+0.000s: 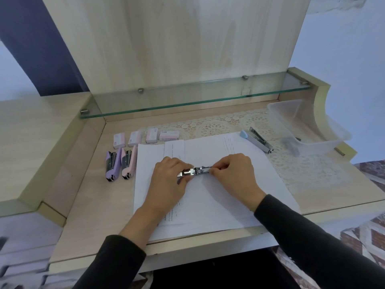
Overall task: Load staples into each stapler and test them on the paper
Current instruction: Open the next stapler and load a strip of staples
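A silver stapler (193,171) lies across the middle of the white paper sheets (208,205), its metal staple channel showing. My left hand (168,182) grips its left end. My right hand (233,174) pinches something small at its right end, hidden by the fingers. A purple stapler (113,165) and a pink stapler (129,163) lie side by side left of the paper. A blue stapler (257,139) lies opened out beyond the paper's far right corner. Several small staple boxes (145,137) stand in a row behind the paper.
A clear plastic tub (308,124) sits at the back right on a lace mat (229,122), with a dark item inside. A glass shelf (187,99) overhangs the back of the desk. A raised wooden ledge (31,142) borders the left.
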{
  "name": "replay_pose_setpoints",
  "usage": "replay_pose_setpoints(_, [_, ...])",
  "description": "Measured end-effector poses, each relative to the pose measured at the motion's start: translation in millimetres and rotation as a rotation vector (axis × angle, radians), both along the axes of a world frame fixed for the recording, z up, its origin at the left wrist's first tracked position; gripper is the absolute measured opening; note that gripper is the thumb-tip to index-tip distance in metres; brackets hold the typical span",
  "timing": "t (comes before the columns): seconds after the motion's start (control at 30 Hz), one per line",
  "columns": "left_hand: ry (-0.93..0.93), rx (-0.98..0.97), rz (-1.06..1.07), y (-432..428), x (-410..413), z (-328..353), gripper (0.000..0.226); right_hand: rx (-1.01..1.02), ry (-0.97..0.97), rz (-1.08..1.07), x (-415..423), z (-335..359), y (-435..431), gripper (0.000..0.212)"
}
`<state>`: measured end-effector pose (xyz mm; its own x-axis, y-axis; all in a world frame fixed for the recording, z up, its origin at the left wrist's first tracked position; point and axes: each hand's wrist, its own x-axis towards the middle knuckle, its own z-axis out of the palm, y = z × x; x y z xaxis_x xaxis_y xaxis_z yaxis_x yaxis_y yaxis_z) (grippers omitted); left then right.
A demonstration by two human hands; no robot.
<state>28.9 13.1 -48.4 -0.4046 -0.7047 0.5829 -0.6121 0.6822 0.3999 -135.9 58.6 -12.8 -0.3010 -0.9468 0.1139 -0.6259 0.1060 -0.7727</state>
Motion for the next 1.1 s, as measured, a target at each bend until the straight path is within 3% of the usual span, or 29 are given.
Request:
replay_pose_setpoints(0.43, [-0.021,0.015,0.008,0.5,1.0,-0.8,0.019,-0.031,-0.155,-0.032,0.3,3.2,1.8,0.023])
replay_pose_setpoints(0.83, [-0.035,0.017,0.016,0.2,3.3,-1.9,0.022,-0.104,-0.382,-0.039,-56.6,24.3,10.0,0.013])
replay_pose_setpoints(1.1, [-0.069,0.0,0.025,-0.4,4.0,-1.5,0.025,-0.247,-0.254,-0.251,-126.2,57.1,-12.4,0.014])
